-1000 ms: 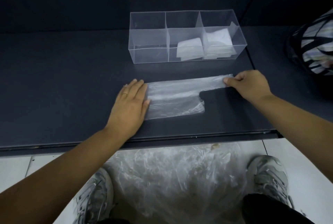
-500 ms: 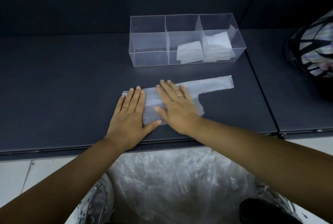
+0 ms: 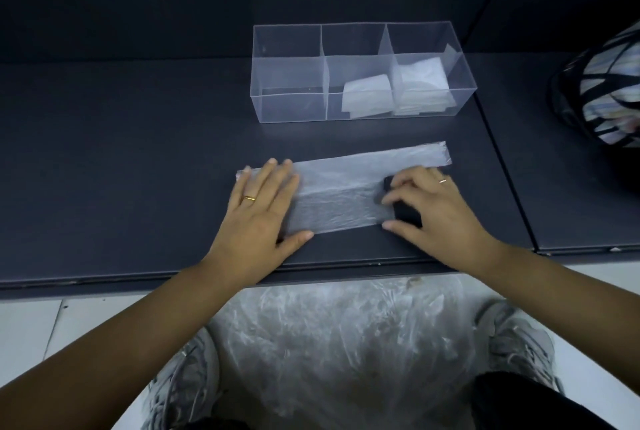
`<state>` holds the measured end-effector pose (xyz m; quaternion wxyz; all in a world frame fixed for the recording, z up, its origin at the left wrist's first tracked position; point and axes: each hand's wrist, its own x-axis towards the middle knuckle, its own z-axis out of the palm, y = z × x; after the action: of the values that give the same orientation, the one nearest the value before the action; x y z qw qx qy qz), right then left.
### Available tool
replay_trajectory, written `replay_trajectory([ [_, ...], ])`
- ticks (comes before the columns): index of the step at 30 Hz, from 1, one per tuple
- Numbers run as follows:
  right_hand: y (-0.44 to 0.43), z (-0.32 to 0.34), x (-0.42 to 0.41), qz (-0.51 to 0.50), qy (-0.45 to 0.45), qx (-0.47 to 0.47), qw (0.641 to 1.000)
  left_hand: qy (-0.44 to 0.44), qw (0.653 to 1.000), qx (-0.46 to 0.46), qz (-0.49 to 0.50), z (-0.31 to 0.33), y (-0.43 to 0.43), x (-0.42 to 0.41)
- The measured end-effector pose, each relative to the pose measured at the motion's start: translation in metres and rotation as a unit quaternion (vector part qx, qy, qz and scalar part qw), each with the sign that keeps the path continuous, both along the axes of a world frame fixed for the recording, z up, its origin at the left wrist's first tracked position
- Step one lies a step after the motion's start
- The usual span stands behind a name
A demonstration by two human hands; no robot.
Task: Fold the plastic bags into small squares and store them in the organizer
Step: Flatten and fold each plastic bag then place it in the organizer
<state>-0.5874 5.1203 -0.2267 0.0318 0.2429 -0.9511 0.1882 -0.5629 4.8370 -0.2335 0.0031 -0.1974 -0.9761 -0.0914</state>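
Observation:
A translucent plastic bag lies flattened on the dark table, its long handle strip reaching right toward the table seam. My left hand presses flat on the bag's left end. My right hand sits at the right edge of the bag's body, fingers arched with their tips and the thumb tip touching the plastic. Behind the bag stands the clear three-compartment organizer. A folded white bag square lies in its middle compartment and a stack of folded squares in its right one. The left compartment holds nothing.
A heap of loose clear plastic bags lies on the floor between my shoes, below the table's front edge. A striped mesh bag sits on the neighbouring table at the far right.
My right hand left the handle tip, pressed flat on the bag beside the left hand, then slid right to the body's right edge. My left hand stayed pressing on the left end.

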Motion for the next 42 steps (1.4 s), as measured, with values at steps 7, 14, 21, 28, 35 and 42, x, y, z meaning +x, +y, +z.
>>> replay_trajectory([
  [7,-0.011,-0.005,0.005,-0.033,-0.053,-0.046,0.997,-0.051,0.994,0.09,-0.043,-0.006,0.026,0.017],
  [14,-0.001,0.02,0.002,-0.036,-0.228,-0.113,0.966,0.047,0.987,0.149,-0.023,-0.005,0.032,0.014],
  [21,-0.028,0.037,0.019,0.017,-0.036,0.07,0.997,0.031,0.983,0.182,-0.02,0.01,0.04,0.016],
  [28,-0.019,0.012,-0.008,-0.068,-0.149,-0.13,0.978,-0.056,0.967,0.238,0.069,0.012,0.015,0.011],
  [35,-0.01,0.004,-0.028,-0.221,-0.283,-0.315,0.879,-0.217,0.801,0.476,0.292,0.011,-0.035,-0.009],
  [42,-0.022,0.002,-0.041,-0.278,-0.263,-0.282,0.88,-0.08,0.856,0.378,0.344,0.008,-0.03,-0.015],
])
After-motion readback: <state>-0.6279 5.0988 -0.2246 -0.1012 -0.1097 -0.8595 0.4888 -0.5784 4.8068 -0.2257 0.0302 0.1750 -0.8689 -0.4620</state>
